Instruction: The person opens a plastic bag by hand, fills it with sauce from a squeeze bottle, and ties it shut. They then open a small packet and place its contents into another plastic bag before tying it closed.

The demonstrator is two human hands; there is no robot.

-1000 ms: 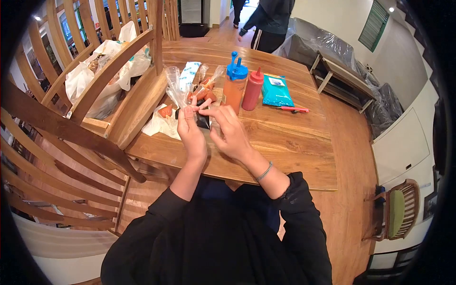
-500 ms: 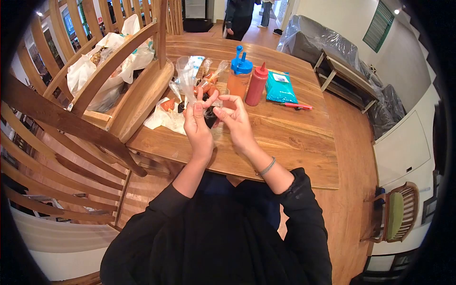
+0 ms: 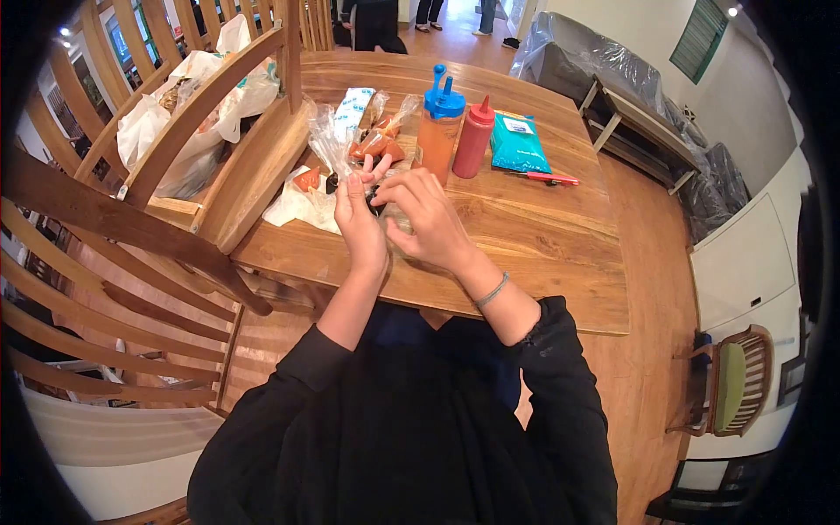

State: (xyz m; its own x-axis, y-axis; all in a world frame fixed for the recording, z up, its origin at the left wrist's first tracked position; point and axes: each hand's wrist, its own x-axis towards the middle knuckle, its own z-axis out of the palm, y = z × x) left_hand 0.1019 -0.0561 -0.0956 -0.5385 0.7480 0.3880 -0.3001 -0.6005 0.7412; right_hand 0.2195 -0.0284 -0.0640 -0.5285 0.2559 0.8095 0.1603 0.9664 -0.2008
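My left hand (image 3: 360, 219) is closed on a clear plastic bag (image 3: 329, 140), whose loose top stands up above the thumb. Against the bag's dark lower part, my right hand (image 3: 426, 215) has its fingers bent; what they grip, if anything, is hidden. Just beyond lie small bags of orange-red sauce (image 3: 378, 144) and a white and blue packet (image 3: 353, 107). A bottle with a blue lid (image 3: 437, 131) and a red squeeze bottle (image 3: 473, 140) stand side by side, with a teal packet (image 3: 519, 144) to their right.
A red pen (image 3: 553, 178) lies by the teal packet on the wooden table (image 3: 542, 254). At the left, a wooden chair (image 3: 254, 166) holds a white plastic bag (image 3: 188, 131). Crumpled white paper (image 3: 302, 208) is under the small bags. People's legs (image 3: 429, 13) show beyond the table.
My right hand's fingers have curled and turned downward over the bag. The view has shifted slightly, and the people in the background have changed position.
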